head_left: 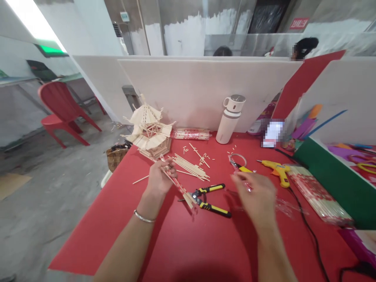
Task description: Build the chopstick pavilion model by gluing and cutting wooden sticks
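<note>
A slim packet of pale sticks (pixel 184 192), its clear wrapper printed red, angles across the near middle of a red tabletop (pixel 202 250), its upper end clamped in the fingers of a worker's left hand (pixel 161 175). Reckoning from the packet, with the white partition (pixel 188 90) at twelve, the blurred right hand (pixel 257 192) is at three o'clock beside crumpled clear film (pixel 283 205); from where I stand, I cannot tell whether its fingers close on anything. At four, yellow-and-black pliers (pixel 216 209) lie with their head by the packet's lower end. Loose sticks (pixel 190 167) spread at two o'clock. A tiered stick pagoda (pixel 151 131) stands at eleven, near the left hand. Another wrapped bundle (pixel 192 134) rests toward half past twelve, a white flask (pixel 226 127) upright at one. Farther out at three are a yellow glue gun (pixel 277 169) and a larger stick pack (pixel 320 194); at ten, a red chair (pixel 63 103) on the concrete floor (pixel 38 207).
</note>
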Available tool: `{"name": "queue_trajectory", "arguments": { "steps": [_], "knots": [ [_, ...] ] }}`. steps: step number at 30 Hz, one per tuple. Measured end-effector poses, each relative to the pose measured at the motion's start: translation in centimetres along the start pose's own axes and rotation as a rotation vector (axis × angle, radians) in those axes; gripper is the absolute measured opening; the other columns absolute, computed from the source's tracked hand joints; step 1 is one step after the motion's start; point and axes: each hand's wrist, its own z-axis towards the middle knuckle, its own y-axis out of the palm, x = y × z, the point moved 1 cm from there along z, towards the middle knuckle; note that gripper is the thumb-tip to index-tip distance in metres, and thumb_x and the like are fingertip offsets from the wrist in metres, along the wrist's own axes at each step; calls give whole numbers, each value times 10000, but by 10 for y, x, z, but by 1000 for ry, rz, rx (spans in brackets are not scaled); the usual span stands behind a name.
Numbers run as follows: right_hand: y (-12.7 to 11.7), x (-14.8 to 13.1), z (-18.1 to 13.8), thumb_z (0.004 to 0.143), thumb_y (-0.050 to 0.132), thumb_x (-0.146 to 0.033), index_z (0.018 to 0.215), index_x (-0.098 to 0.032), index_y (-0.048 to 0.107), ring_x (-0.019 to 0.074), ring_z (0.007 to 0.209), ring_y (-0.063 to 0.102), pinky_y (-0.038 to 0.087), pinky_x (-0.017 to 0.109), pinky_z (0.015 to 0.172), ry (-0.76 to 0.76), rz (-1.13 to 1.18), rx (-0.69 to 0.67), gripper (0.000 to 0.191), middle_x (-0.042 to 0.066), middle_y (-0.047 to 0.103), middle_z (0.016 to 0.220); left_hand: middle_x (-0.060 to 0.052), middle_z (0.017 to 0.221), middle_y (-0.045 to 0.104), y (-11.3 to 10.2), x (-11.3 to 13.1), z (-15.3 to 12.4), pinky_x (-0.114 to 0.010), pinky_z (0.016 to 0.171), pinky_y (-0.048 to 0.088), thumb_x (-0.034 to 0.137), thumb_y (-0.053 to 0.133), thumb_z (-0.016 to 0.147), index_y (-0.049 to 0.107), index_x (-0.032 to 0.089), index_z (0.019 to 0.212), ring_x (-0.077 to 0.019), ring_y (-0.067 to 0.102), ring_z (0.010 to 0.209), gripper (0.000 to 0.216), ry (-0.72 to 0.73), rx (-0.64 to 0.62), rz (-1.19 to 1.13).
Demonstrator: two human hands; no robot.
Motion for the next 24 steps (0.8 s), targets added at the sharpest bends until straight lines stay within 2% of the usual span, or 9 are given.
{"name": "queue_trajectory", "arguments": {
  "steps": [3,4,6,10,13,16,19,22,24],
  "knots": [
    [25,-68,-11,950,589,-541,998,-275,765,231,832,678,453,337,788,-124,257,-377,323,55,780,926,-34,631,561,7,-7,-8,-220,429,440,33,522,655,588,129,736,-119,519,482,141,-58,-23,-75],
    [30,-82,-16,988,554,-472,954,-275,764,212,802,679,442,312,755,-131,301,-455,290,40,779,889,-41,645,573,8,-9,-10,-225,449,466,18,516,690,597,122,743,-126,550,511,143,-52,-7,-78],
    [35,-95,-26,1033,474,-365,892,-265,749,189,764,677,412,284,710,-94,329,-524,325,25,773,840,-65,709,628,8,-15,-13,-245,522,536,25,513,808,640,102,810,-143,621,587,149,-22,3,-68],
    [33,-82,-29,1039,441,-333,876,-256,720,173,666,660,355,267,620,39,282,-511,332,10,760,769,-109,860,708,3,-26,-17,-283,647,608,138,553,948,694,84,914,-171,703,730,154,33,-42,-14],
    [28,-69,-25,1021,469,-342,938,-250,718,191,727,681,370,266,632,69,251,-435,279,20,766,833,-69,798,692,-3,-31,-17,-246,575,590,218,718,881,715,94,888,-138,669,645,124,108,-20,81],
    [24,-64,-24,1026,455,-361,948,-234,715,183,758,687,411,257,662,102,325,-400,299,31,760,871,19,633,575,-7,-28,-15,-139,382,408,302,904,686,717,91,824,-64,531,497,314,165,-15,130],
    [24,-65,-25,1019,479,-398,916,-230,726,164,747,682,437,240,672,127,456,-426,316,25,755,858,71,577,491,-7,-26,-16,-107,327,238,333,982,519,687,92,784,-19,420,441,464,205,-17,90],
    [29,-71,-27,1011,490,-399,840,-216,734,158,691,657,433,238,655,140,516,-410,350,22,731,764,103,495,422,-1,-40,-27,-113,339,209,390,979,513,647,116,749,-5,332,391,491,210,-25,118],
    [32,-75,-27,1001,498,-385,819,-202,736,157,676,642,434,240,658,141,540,-349,351,31,721,746,106,435,395,5,-58,-39,-129,343,208,462,956,547,619,132,713,-10,298,360,500,120,-101,193]
  ]
}}
